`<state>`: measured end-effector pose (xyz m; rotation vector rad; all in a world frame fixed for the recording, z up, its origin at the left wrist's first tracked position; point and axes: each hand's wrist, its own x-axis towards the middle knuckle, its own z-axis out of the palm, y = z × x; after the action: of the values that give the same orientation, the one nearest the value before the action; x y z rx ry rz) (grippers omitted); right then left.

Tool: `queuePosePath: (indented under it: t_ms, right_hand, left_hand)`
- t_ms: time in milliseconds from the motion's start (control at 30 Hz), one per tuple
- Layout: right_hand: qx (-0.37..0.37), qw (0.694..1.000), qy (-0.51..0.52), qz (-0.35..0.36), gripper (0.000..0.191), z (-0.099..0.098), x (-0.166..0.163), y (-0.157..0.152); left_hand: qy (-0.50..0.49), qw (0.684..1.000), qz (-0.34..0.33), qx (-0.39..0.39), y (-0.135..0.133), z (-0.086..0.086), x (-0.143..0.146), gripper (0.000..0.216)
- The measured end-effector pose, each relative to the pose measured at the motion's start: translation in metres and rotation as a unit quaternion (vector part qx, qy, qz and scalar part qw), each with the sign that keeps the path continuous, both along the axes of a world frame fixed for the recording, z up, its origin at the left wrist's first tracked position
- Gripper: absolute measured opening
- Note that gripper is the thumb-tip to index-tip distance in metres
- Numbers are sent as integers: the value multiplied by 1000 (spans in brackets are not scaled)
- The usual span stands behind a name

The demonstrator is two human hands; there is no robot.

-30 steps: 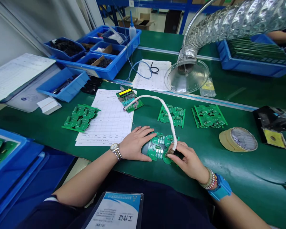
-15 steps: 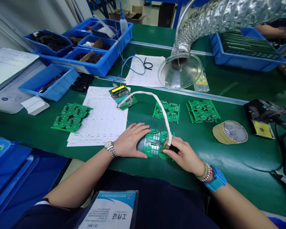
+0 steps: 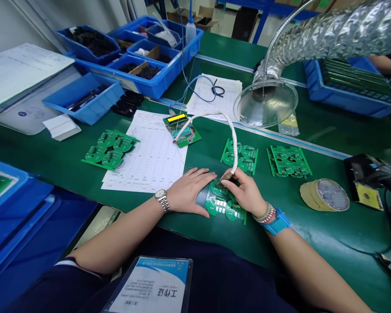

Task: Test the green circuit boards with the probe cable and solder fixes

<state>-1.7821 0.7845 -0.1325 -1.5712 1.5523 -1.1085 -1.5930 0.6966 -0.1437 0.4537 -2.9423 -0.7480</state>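
A green circuit board panel (image 3: 216, 205) lies on the bench in front of me. My left hand (image 3: 189, 191) rests flat at its left edge, fingers stretched and thumb apart. With thumb and fingers, my right hand (image 3: 246, 191) pinches a small brownish probe head (image 3: 226, 177) on the end of a white wrapped cable (image 3: 233, 139). The probe head is held down at the upper part of the panel; its contact point is hidden. From there the cable arches back to a small board with a lit yellow display (image 3: 177, 118), which lies partly on a printed sheet (image 3: 150, 152).
More circuit board panels (image 3: 109, 150) lie left and behind (image 3: 288, 161). A fume hood (image 3: 265, 104) hangs over the bench. Blue parts bins (image 3: 156, 87) stand at the back left, a blue tray of boards (image 3: 348, 102) at the back right. A round yellowish tin (image 3: 309, 195) sits at right.
My right hand has moved the probe head from the lower right of the panel to its upper part. My left hand stays at the panel's left edge. The whole view has shifted slightly.
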Motion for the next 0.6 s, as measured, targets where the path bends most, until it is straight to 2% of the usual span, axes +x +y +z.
queuePosePath:
  t_ms: [233, 600]
  right_hand:
    - [5, 1000, 12, 6, 7, 0, 0, 2]
    - [-27, 996, 83, 12, 6, 4, 5, -4]
  left_hand:
    - [10, 1000, 2, 4, 0, -2, 0, 106]
    - [3, 1000, 4, -4, 1, -1, 0, 109]
